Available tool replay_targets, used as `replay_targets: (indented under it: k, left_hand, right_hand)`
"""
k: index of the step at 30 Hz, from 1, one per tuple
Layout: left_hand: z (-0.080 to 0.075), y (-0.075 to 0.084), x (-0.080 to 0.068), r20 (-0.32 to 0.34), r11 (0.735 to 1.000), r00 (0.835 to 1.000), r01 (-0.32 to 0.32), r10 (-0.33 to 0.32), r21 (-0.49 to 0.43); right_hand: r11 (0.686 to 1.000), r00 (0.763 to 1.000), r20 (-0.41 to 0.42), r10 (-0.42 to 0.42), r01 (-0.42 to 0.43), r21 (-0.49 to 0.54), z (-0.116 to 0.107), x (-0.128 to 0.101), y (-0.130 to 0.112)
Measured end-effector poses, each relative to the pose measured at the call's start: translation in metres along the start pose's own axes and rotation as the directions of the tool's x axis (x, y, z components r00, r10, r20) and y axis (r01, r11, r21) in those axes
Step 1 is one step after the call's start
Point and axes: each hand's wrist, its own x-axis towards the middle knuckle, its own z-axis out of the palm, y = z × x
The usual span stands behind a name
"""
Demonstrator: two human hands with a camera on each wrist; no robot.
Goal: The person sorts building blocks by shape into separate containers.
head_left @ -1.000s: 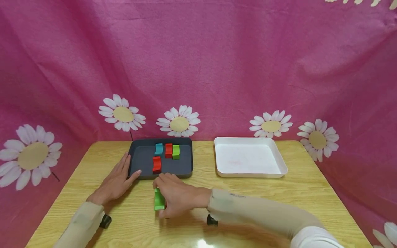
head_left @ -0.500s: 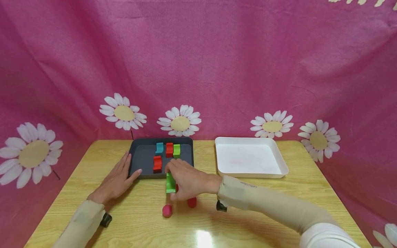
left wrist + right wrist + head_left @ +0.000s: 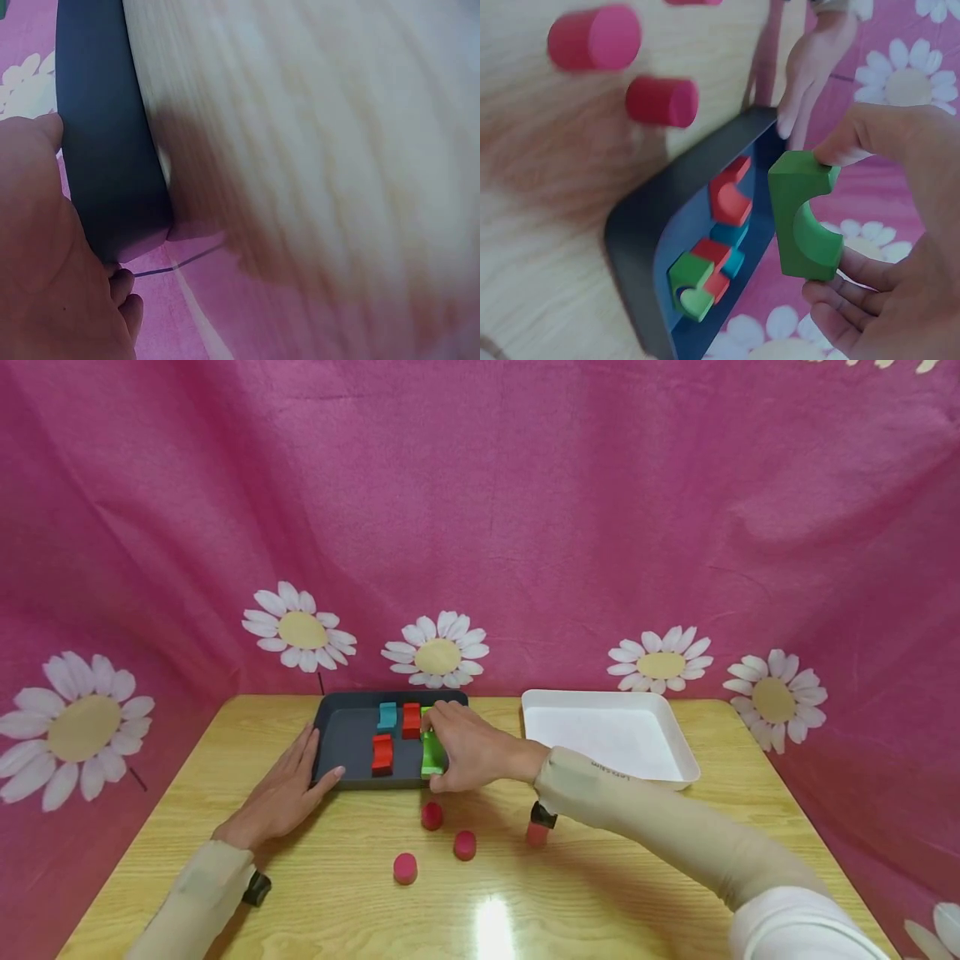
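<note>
a: over the dark tray (image 3: 352,777) in the head view, the right hand (image 3: 468,750) pinches a green arch block (image 3: 431,755) just above the tray's right part, beside a red block (image 3: 382,754).

b: and the left hand (image 3: 281,793)?

a: flat, fingers straight, against the tray's left wall. left wrist view: palm (image 3: 45,255) touching that wall (image 3: 105,150).

b: right wrist?

a: thumb and fingers (image 3: 855,274) clasp the green block (image 3: 804,217) above the tray (image 3: 641,247); red cylinders (image 3: 661,101) lie on the table.

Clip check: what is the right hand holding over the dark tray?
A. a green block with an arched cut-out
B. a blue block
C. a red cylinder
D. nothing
A: the right hand pinches the green arch block between thumb and fingers above the dark tray; the red cylinders lie on the table.
</note>
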Motion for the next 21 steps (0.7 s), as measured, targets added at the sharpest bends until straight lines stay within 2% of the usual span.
replay_targets:
  k: [10,21]
  left_hand:
    - [-0.002,0.000,0.001,0.013,1.000,1.000,-0.005,0.005,0.008]
    - [-0.003,0.001,0.001,0.030,1.000,1.000,0.008,-0.008,0.011]
  right_hand:
    - [0.998,0.998,0.036,0.048,-0.047,-0.047,0.001,0.015,0.030]
    - [0.994,0.992,0.106,0.065,-0.054,-0.097,0.011,0.027,0.046]
